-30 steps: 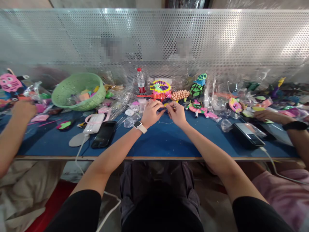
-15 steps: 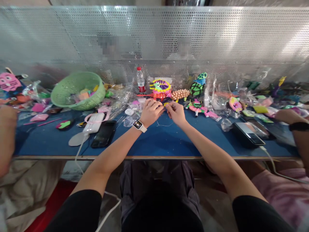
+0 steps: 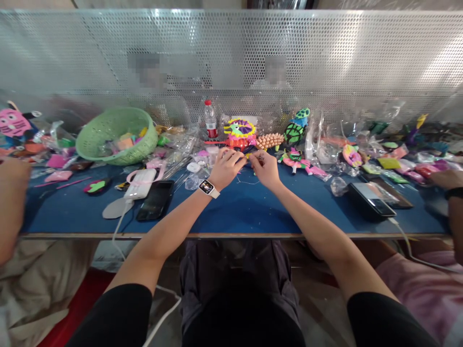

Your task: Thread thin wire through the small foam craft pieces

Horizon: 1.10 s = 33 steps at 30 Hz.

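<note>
The blue table [image 3: 235,212] carries many foam toys along its far edge, with a green basket [image 3: 115,135] at the far left and a phone [image 3: 155,200] beside the left forearm. The left hand [image 3: 226,168] and the right hand [image 3: 265,168] meet in the middle. Both are curled almost closed, and their fingertips pinch one small piece [image 3: 249,156] between them; it is too small to tell what it is. A thin thread [image 3: 246,182] lies on the table just under the hands.
</note>
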{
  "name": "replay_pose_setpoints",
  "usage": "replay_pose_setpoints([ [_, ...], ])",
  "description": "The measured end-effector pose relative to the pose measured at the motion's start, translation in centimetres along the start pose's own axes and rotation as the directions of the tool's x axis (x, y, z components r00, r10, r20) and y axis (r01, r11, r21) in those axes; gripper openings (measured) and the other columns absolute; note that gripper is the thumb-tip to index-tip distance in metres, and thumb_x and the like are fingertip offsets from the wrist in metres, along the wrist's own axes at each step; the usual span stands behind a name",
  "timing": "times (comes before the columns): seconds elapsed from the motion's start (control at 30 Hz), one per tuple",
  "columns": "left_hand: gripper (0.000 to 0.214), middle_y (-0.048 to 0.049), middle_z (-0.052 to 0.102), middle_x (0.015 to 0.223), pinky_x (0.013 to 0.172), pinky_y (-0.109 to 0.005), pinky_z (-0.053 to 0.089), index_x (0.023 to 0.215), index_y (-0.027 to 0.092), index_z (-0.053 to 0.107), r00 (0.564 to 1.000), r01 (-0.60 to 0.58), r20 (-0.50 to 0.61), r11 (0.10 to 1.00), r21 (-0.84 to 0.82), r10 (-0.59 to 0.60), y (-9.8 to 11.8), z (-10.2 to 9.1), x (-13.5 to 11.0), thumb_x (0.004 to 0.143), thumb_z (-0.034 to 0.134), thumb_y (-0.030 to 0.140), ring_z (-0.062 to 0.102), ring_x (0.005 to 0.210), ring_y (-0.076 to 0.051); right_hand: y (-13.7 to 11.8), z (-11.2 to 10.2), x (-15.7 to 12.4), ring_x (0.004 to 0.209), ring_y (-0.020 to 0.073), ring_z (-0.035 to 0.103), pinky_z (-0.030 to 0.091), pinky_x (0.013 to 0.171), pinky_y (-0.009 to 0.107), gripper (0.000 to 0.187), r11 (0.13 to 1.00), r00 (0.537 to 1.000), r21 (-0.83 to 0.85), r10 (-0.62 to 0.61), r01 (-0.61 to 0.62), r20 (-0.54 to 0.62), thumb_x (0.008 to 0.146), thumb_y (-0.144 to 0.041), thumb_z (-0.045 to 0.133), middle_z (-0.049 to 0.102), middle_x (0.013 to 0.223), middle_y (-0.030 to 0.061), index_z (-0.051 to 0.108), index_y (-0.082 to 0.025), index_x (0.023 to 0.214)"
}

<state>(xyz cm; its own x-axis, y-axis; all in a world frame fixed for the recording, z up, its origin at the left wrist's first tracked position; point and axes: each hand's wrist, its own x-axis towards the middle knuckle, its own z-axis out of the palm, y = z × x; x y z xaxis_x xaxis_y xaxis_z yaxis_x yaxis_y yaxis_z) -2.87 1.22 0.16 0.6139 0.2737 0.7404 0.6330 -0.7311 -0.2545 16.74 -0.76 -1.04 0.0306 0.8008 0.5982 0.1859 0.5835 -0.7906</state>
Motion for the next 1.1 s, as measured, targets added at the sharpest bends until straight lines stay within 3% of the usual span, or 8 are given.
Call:
replay_pose_setpoints([
  [0.23, 0.026, -0.0098, 0.080, 0.111, 0.105, -0.051, 0.051, 0.109, 0.025, 0.083, 0.995, 0.103, 0.042, 0.943, -0.317, -0.095, -1.1, 0.6, 0.1, 0.115, 0.059, 0.034, 0.070, 0.105, -0.027, -0.1, -1.2, 0.4, 0.067, 0.0168, 0.058, 0.050, 0.068, 0.032, 0.037, 0.984, 0.990, -0.127, -0.110, 0.121, 0.090, 0.102, -0.057, 0.069, 0.070, 0.075, 0.0018, 0.070, -0.023, 0.085],
  [0.5, 0.038, -0.0102, 0.075, 0.109, 0.095, -0.043, 0.058, 0.107, 0.021, 0.080, 0.968, 0.245, 0.113, 0.742, -0.624, -0.225, -1.0, 0.4, 0.4, 0.117, 0.055, 0.048, 0.071, 0.101, -0.024, -0.2, -1.5, 0.4, 0.068, 0.0173, 0.060, 0.050, 0.070, 0.033, 0.036, 0.983, 0.985, -0.108, -0.141, 0.151, 0.100, 0.100, -0.056, 0.069, 0.073, 0.078, 0.0032, 0.071, -0.023, 0.085],
  [0.6, 0.041, -0.0100, 0.074, 0.108, 0.094, -0.042, 0.058, 0.105, 0.020, 0.079, 0.964, 0.254, 0.103, 0.736, -0.627, -0.245, -0.7, 0.4, 0.4, 0.117, 0.055, 0.050, 0.070, 0.100, -0.023, -0.3, -1.1, 0.3, 0.063, 0.0148, 0.056, 0.047, 0.065, 0.031, 0.042, 0.992, 0.992, -0.065, -0.102, 0.107, 0.080, 0.100, -0.062, 0.069, 0.067, 0.072, 0.0002, 0.068, -0.023, 0.085],
  [0.87, 0.025, -0.0110, 0.077, 0.114, 0.102, -0.045, 0.055, 0.109, 0.021, 0.076, 0.961, 0.198, -0.104, 0.902, -0.384, -0.256, 0.2, 0.9, -0.2, 0.117, 0.057, 0.036, 0.072, 0.112, -0.026, -0.5, -0.1, 0.1, 0.051, 0.0118, 0.046, 0.039, 0.052, 0.029, 0.058, 0.998, 1.000, 0.056, 0.014, -0.016, 0.028, 0.094, -0.083, 0.069, 0.053, 0.063, -0.0049, 0.061, -0.026, 0.085],
  [0.97, 0.027, -0.0111, 0.078, 0.115, 0.102, -0.045, 0.054, 0.109, 0.022, 0.075, 0.969, 0.183, -0.095, 0.925, -0.334, -0.226, 0.2, 0.8, -0.3, 0.118, 0.054, 0.035, 0.072, 0.113, -0.026, -0.5, 0.0, 0.1, 0.048, 0.0107, 0.043, 0.038, 0.050, 0.030, 0.061, 0.996, 0.999, 0.085, 0.027, -0.030, 0.027, 0.091, -0.087, 0.069, 0.052, 0.061, -0.0057, 0.060, -0.027, 0.084],
  [1.1, 0.026, -0.0116, 0.078, 0.117, 0.102, -0.045, 0.055, 0.110, 0.023, 0.072, 0.960, 0.231, -0.059, 0.894, -0.385, -0.273, 0.4, 0.6, -0.1, 0.118, 0.051, 0.035, 0.071, 0.114, -0.026, -0.4, -0.1, 0.2, 0.047, 0.0105, 0.043, 0.037, 0.048, 0.029, 0.062, 0.997, 0.999, 0.070, 0.036, -0.038, 0.039, 0.092, -0.087, 0.068, 0.053, 0.061, -0.0052, 0.059, -0.027, 0.083],
])
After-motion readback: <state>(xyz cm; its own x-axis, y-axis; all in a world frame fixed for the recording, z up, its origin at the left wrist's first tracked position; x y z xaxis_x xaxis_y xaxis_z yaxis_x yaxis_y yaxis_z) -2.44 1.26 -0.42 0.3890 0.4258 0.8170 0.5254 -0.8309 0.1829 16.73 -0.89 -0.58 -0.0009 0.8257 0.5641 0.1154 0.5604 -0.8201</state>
